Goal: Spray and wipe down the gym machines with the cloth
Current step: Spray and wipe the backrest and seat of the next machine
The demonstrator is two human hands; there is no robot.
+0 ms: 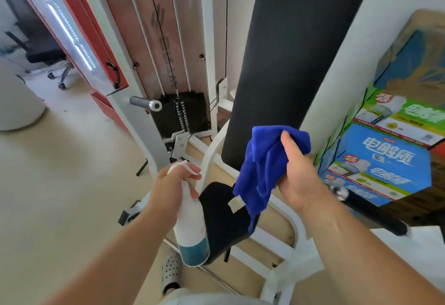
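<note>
blue cloth (pixel 267 167) gripped by right hand (pixel 298 174); left hand (pixel 173 184) holds spray bottle (pixel 191 227)

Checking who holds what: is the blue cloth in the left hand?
No, the right hand grips the blue cloth, while the left hand holds the spray bottle.

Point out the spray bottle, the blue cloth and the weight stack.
spray bottle (pixel 190 222): head view, on its white body.
blue cloth (pixel 262 165): head view, on its bunched middle.
weight stack (pixel 163 119): head view, on the black plates.
</note>
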